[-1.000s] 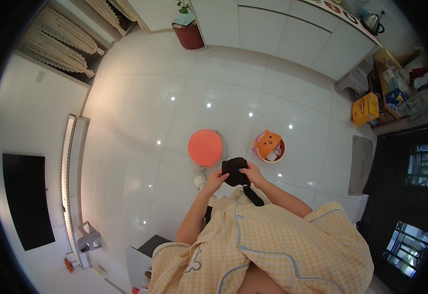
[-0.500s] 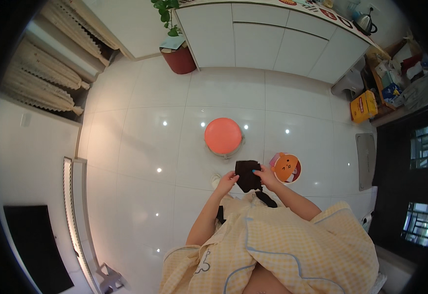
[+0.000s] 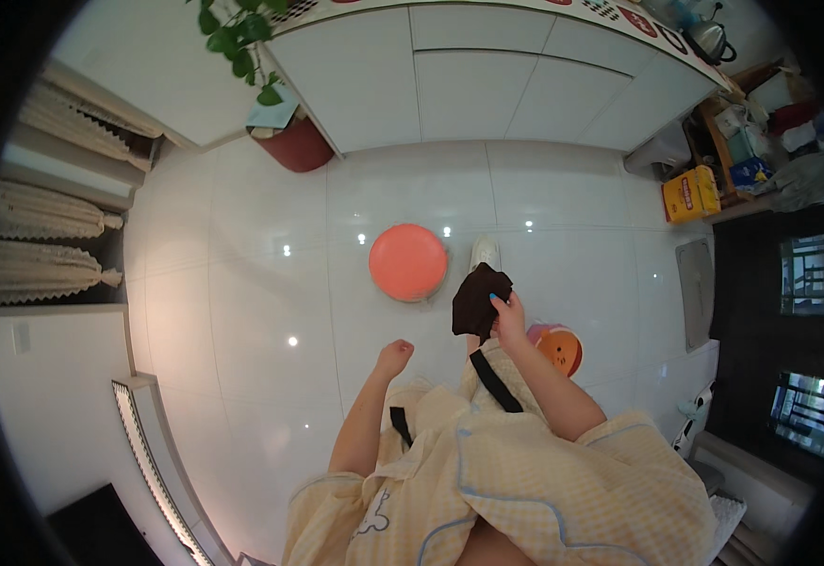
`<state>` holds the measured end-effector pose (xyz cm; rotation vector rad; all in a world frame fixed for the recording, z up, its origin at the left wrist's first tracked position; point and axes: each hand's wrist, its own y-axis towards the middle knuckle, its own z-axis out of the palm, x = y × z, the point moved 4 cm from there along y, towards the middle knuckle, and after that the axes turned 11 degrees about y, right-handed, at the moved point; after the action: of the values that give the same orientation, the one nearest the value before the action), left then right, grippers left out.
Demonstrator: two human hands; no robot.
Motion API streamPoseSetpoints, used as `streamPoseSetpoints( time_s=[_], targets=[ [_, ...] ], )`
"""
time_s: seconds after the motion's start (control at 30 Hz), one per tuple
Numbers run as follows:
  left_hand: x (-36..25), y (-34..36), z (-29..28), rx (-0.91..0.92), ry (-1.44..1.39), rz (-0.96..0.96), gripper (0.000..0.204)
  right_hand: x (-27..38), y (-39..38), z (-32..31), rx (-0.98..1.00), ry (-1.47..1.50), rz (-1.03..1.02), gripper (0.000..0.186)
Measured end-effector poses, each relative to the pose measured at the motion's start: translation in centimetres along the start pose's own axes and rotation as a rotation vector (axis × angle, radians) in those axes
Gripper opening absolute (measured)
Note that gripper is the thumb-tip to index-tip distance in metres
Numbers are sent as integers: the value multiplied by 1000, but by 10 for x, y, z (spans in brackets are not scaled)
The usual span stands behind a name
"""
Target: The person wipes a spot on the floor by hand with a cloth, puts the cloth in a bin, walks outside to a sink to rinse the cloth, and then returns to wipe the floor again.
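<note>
My right hand [image 3: 510, 323] pinches a dark brown folded cloth [image 3: 480, 297] by its right side, thumb on top. The cloth hangs in front of my body, over my white shoe [image 3: 486, 251], and its lower corner droops. Apart from it, to the left, my left hand [image 3: 395, 358] is curled closed with nothing showing in it. A round stool with a coral-orange seat [image 3: 407, 262] stands on the floor ahead, left of the cloth. Partly behind my right forearm is a small bin with an orange animal face [image 3: 557, 347].
White cabinets [image 3: 473, 94] run along the far side, with a kettle [image 3: 711, 42] on the counter. A plant in a red pot [image 3: 297, 146] stands at their left end. At the right are a yellow box [image 3: 691, 195], a cluttered shelf and a grey mat [image 3: 695, 294].
My left hand has let go of the brown cloth and moved left. The right hand keeps hold and has lifted it forward. One foot has stepped ahead, and the whole view has shifted.
</note>
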<state>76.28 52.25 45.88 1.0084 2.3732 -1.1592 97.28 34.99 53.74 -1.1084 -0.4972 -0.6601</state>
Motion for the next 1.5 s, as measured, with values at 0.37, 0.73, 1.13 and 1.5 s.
streamPoseSetpoints(
  time_s=[0.37,0.73,1.13,1.5],
  targets=[
    [33,285,-58,-44,564,-262,18,-11,300,37,-80,-65,-78,30],
    [85,549,-3,780,455,144,41,-3,452,68,-241,-391,-185,31],
    [90,452,136,881,592,707,23,-17,574,134,48,-1359,-328,32],
    [72,410,165,883,868,658,36,-28,515,96,249,-1283,-360,39]
  ],
)
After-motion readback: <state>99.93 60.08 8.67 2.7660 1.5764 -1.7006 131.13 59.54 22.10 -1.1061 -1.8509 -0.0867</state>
